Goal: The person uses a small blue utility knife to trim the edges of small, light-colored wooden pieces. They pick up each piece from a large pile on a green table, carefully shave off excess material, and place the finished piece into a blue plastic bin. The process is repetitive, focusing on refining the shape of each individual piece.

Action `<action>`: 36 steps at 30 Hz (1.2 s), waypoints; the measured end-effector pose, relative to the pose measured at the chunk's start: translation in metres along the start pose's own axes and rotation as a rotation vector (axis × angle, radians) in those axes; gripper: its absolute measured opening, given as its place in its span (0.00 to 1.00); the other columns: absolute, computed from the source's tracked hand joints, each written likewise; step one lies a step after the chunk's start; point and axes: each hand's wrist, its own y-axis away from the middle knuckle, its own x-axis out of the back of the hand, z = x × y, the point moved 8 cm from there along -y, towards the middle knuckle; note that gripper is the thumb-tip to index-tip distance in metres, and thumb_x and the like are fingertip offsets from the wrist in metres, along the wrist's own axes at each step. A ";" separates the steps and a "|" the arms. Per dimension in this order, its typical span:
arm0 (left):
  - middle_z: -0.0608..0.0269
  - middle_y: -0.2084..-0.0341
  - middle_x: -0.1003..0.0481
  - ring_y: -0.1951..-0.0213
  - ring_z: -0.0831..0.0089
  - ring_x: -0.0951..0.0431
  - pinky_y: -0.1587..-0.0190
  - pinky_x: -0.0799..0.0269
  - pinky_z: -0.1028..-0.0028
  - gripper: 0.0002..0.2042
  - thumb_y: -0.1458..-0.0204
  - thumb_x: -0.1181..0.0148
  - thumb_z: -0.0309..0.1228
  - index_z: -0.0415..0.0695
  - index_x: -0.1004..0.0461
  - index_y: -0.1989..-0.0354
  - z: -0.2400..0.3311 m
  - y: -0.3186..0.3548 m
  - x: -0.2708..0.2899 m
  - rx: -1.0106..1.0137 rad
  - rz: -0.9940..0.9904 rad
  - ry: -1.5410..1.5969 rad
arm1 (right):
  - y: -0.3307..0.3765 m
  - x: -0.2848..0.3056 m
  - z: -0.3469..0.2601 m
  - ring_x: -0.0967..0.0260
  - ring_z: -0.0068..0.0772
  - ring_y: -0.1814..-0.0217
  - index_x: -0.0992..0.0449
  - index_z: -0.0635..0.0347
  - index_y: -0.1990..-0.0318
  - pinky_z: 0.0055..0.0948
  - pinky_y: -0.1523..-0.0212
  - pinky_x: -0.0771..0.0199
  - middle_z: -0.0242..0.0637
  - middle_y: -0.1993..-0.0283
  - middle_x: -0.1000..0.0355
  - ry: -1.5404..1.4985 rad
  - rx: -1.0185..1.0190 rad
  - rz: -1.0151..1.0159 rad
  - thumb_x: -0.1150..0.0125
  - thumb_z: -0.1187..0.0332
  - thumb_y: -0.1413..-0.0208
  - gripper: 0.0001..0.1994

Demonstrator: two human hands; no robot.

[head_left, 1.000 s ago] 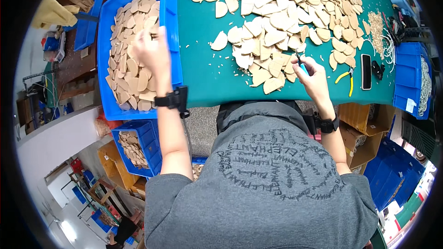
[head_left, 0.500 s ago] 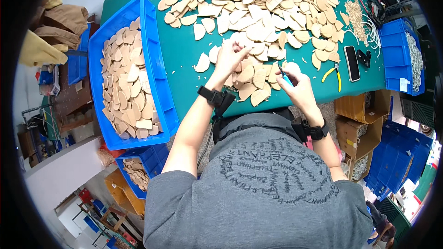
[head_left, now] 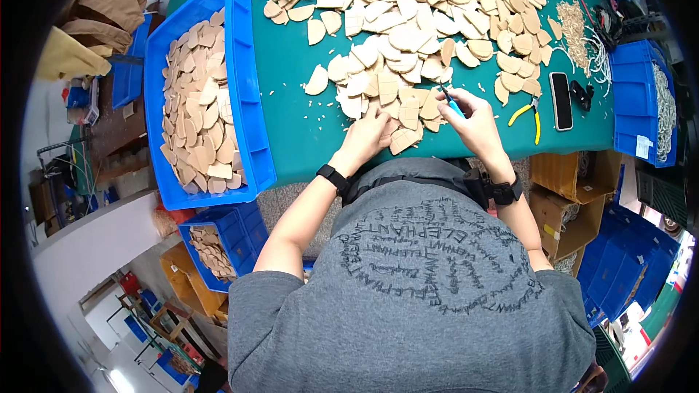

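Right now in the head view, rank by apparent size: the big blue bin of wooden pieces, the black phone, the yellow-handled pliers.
1. Big blue bin, by far the largest.
2. and 3. Black phone and yellow-handled pliers look alike in length; too close to rank.

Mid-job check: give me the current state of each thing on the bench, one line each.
left hand: resting on a wooden piece at the pile's edge
right hand: gripping a blue-handled tool
wooden pieces: loosely heaped on the green table
large blue bin: holding many wooden pieces
yellow pliers: lying flat, unheld
phone: lying flat, screen dark
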 end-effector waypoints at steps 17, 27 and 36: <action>0.53 0.57 0.26 0.61 0.69 0.19 0.63 0.21 0.74 0.22 0.59 0.31 0.22 0.34 0.30 0.53 -0.056 0.055 0.052 0.386 0.557 0.771 | -0.004 -0.039 -0.042 0.34 0.15 0.70 0.23 0.63 0.57 0.18 0.68 0.33 0.30 0.69 0.27 -0.028 -0.026 -0.276 0.39 0.63 0.48 0.15; 0.59 0.61 0.26 0.61 0.73 0.23 0.59 0.24 0.76 0.21 0.58 0.34 0.20 0.36 0.28 0.52 -0.092 0.066 0.023 0.552 0.556 1.125 | -0.010 -0.033 -0.027 0.33 0.17 0.68 0.23 0.63 0.55 0.19 0.67 0.32 0.31 0.68 0.26 -0.067 -0.018 -0.260 0.37 0.62 0.47 0.16; 0.59 0.62 0.25 0.61 0.73 0.24 0.59 0.25 0.74 0.16 0.51 0.41 0.23 0.38 0.34 0.53 -0.050 0.072 0.078 0.487 0.568 1.490 | -0.009 -0.041 -0.051 0.33 0.16 0.68 0.23 0.63 0.55 0.19 0.67 0.32 0.31 0.68 0.26 -0.009 -0.014 -0.329 0.38 0.62 0.47 0.16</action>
